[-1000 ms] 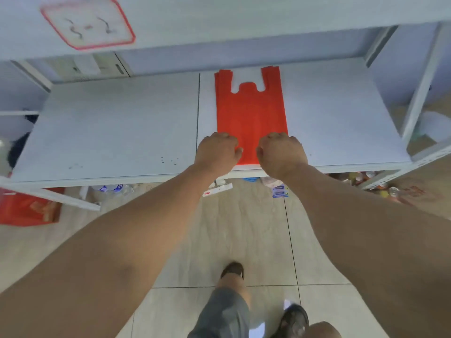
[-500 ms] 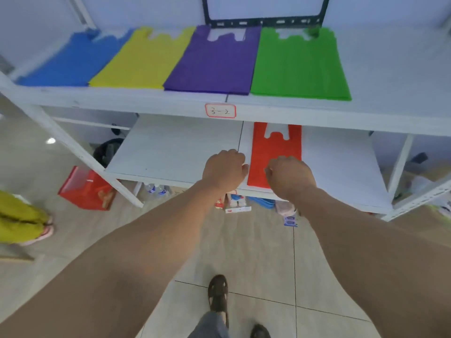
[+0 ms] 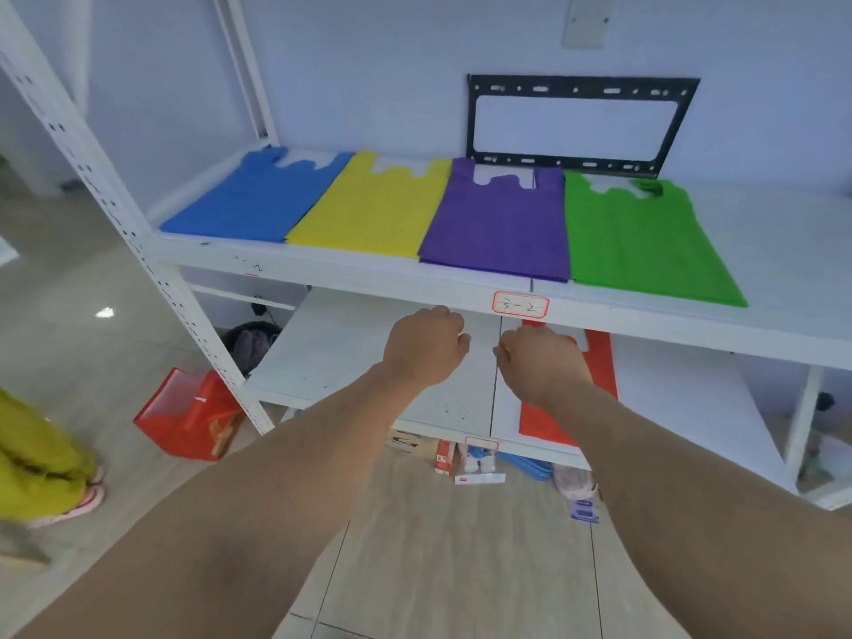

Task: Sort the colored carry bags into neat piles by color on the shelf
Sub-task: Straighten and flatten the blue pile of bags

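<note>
Four flat piles of carry bags lie side by side on the upper shelf (image 3: 783,251): blue (image 3: 258,200), yellow (image 3: 373,205), purple (image 3: 502,219) and green (image 3: 636,237). A red bag (image 3: 599,362) lies flat on the lower shelf (image 3: 350,348), partly hidden by my right arm. My left hand (image 3: 426,345) and my right hand (image 3: 539,362) hover in front of the shelves at the height of the lower one, both curled into loose fists with nothing in them. Neither hand touches a bag.
A white perforated upright (image 3: 115,209) stands at the left. A black metal bracket (image 3: 576,122) leans on the wall behind the purple pile. A red box (image 3: 189,412) and small items (image 3: 475,463) sit on the floor. A person's yellow-trousered leg (image 3: 37,468) is at far left.
My hands have let go of the red bag and drawn back from the lower shelf. My view has lifted, bringing the upper shelf with its four piles into sight.
</note>
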